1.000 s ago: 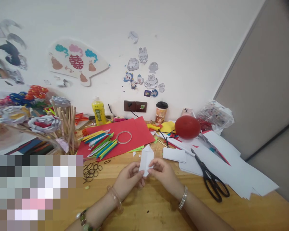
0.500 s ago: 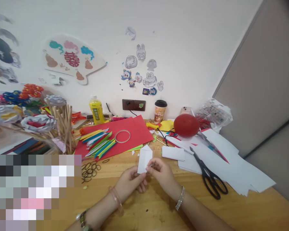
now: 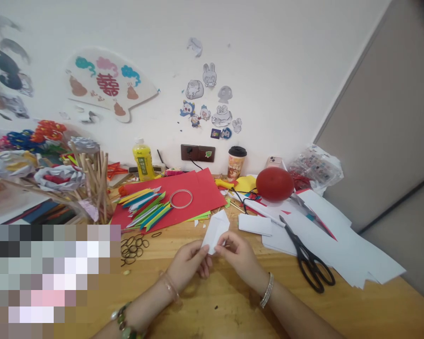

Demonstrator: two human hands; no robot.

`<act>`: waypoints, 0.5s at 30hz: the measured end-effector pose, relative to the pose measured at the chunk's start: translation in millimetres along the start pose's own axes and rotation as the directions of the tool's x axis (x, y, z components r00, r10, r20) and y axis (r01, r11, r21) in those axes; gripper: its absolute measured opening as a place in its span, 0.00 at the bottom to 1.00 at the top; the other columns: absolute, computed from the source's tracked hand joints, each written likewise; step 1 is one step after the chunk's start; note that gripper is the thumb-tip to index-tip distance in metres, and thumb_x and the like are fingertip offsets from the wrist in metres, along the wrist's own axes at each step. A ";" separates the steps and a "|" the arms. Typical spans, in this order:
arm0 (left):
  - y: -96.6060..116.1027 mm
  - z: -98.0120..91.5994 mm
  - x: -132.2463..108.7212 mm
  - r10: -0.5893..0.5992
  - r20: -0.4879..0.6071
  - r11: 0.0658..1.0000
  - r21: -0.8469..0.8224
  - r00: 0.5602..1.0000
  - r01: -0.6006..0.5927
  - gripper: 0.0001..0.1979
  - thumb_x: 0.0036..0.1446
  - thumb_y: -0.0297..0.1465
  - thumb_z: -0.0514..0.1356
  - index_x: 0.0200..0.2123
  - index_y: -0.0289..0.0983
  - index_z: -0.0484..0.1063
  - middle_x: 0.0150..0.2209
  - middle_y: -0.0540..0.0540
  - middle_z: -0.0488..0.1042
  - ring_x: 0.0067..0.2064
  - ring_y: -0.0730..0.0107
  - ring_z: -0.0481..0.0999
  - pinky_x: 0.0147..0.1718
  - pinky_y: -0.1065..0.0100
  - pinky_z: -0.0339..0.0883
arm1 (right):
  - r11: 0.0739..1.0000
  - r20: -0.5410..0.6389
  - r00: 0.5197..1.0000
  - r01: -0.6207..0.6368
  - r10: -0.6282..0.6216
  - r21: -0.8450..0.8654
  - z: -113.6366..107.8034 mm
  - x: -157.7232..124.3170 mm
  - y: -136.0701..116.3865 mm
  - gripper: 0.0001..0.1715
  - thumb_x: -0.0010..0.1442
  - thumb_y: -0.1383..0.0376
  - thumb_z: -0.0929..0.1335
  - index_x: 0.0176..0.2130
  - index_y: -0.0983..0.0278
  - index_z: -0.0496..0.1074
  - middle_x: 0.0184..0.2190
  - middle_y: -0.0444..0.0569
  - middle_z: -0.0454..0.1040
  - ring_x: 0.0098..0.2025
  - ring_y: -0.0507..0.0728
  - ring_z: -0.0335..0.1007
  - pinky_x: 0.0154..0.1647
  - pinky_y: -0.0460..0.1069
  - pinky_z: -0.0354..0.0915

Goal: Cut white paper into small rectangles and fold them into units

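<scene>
Wooden table (image 3: 212, 322) | hands (image 3: 188, 260) angled inward, both pinching | folded white paper (image 3: 215, 228)

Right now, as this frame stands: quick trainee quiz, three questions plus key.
1. True or false: the left hand and the right hand both hold the folded white paper.

2. Which of these lie on the red sheet?
A) the black scissors
B) the coloured strips
C) the dark loops

3. Fill in: the lid on the cup is ____ in colour.

Key: 1 true; 2 B; 3 black.
</scene>
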State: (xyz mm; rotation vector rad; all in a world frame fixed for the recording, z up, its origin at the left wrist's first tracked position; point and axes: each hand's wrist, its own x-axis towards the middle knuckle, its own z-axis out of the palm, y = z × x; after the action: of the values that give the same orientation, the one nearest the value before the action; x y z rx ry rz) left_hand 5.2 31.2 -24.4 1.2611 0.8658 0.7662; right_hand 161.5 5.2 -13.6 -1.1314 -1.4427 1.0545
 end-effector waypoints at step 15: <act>1.1 4.0 -0.5 0.016 0.016 1.000 0.007 1.000 -0.016 0.23 0.43 0.51 0.58 0.24 0.34 0.64 0.18 0.52 0.70 0.17 0.75 0.69 0.17 0.73 0.63 | 0.999 -0.080 0.996 -0.047 0.046 -0.010 1.7 0.7 -3.8 0.07 0.48 0.65 0.68 0.23 0.64 0.65 0.22 0.44 0.70 0.29 0.54 0.69 0.31 0.48 0.63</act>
State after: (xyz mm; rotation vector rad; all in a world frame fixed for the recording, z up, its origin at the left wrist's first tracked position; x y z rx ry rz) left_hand 8.5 29.0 -23.0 1.2803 0.8476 0.7652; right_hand 159.3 5.0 -10.1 -1.2077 -1.3672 1.0225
